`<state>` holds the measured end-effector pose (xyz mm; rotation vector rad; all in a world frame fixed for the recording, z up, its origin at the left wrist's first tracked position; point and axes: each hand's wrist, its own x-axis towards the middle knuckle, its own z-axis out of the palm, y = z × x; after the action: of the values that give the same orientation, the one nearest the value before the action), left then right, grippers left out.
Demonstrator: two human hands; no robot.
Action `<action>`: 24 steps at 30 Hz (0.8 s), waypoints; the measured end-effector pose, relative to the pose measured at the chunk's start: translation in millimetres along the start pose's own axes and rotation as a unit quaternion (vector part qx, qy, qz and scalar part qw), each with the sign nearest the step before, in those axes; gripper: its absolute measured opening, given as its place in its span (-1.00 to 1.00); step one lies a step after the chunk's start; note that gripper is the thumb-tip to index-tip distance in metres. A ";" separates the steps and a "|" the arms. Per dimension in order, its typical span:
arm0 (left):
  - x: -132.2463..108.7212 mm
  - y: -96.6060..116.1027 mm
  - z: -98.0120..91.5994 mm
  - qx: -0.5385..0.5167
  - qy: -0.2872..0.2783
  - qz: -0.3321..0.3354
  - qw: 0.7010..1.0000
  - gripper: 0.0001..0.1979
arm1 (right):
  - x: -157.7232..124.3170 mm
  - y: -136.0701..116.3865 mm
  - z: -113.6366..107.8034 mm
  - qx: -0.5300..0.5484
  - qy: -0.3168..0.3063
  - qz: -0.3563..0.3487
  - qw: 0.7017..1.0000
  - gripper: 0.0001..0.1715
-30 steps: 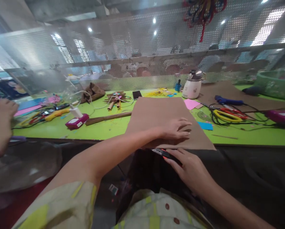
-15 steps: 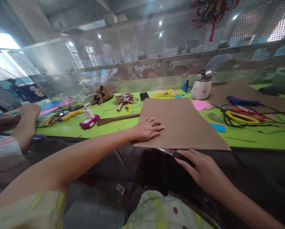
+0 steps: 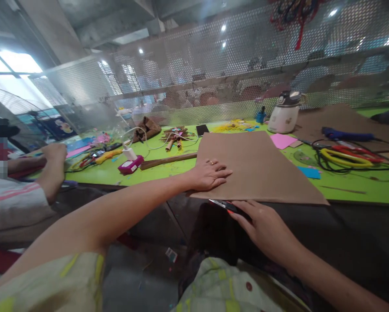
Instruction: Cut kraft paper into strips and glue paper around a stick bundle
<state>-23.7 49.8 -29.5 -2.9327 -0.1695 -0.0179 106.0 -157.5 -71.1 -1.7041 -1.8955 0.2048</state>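
Note:
A large sheet of brown kraft paper [image 3: 253, 164] lies on the green table, its near edge reaching slightly past the table's front. My left hand [image 3: 210, 174] is spread flat on the sheet's left part, palm down, with a ring on one finger. Just below the near edge, my right hand [image 3: 257, 219] is closed around a utility knife [image 3: 225, 205] with a black and orange-red handle. The knife's metal blade points left along the paper's near edge, close to my left hand. Whether the blade touches the paper, I cannot tell.
Behind the sheet stand a white kettle-shaped bottle [image 3: 283, 113] and pink paper [image 3: 282, 141]. Yellow-handled scissors [image 3: 347, 158] and a blue glue gun [image 3: 347, 134] with cable lie right. Left are a rolled brown strip [image 3: 168, 161], a purple power socket [image 3: 131, 165] and another person's arm [image 3: 53, 169].
My right hand has slid the knife leftward along the paper's near edge. My left hand stays flat on the sheet. The whole view has shifted slightly.

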 end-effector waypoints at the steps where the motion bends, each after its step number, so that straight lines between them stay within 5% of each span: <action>1: 0.2 -0.3 0.8 0.004 0.000 0.000 1.000 -0.49 | 0.9 -0.6 0.6 -0.001 0.003 -0.003 1.000 -0.70; 24: 2.9 -1.7 -3.1 0.022 -0.035 0.005 0.999 -0.46 | 26.8 -53.4 7.1 -0.036 -0.037 0.015 0.999 -0.67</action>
<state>-21.0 51.1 -26.1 -2.8920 -0.1631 0.0896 55.9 -139.5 -43.2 -1.7977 -1.9526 0.2157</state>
